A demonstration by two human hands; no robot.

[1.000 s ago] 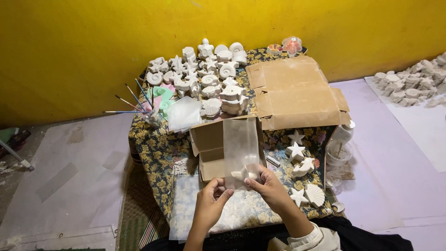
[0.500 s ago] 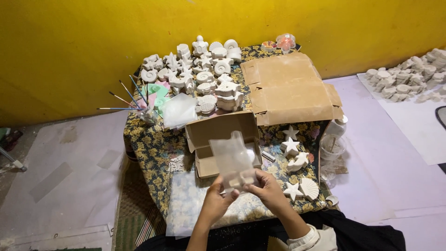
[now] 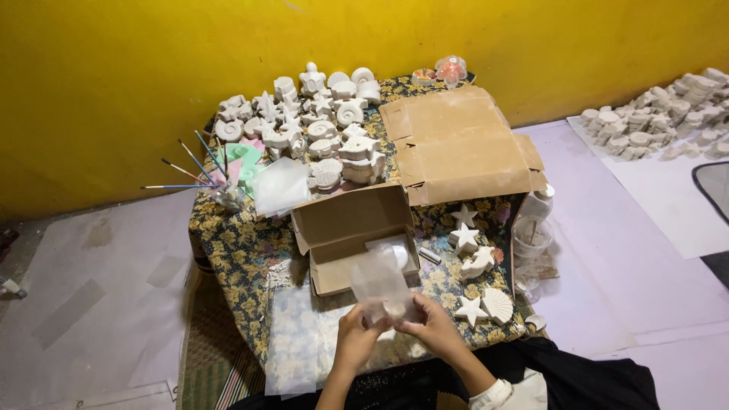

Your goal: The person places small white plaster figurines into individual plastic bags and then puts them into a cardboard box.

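Both of my hands hold a small clear plastic bag (image 3: 380, 288) with a white plaster piece inside, low over the near edge of a floral-covered table (image 3: 235, 243). My left hand (image 3: 355, 340) pinches the bag's lower left corner, and my right hand (image 3: 427, 326) grips its lower right. Just beyond the bag lies a small open cardboard box (image 3: 351, 231). To the right of my hands rest white plaster stars (image 3: 464, 238) and a plaster shell (image 3: 497, 304).
Many white plaster figures (image 3: 319, 125) crowd the table's far side beside a large flat cardboard box (image 3: 456, 144). Paintbrushes (image 3: 190, 171) stand in a jar at left. Clear bags (image 3: 292, 342) lie near left. More plaster pieces (image 3: 653, 121) sit on the floor at right by the yellow wall.
The bag has come down and nearer to me, from in front of the small box to low over the table edge. Both hands kept their hold.
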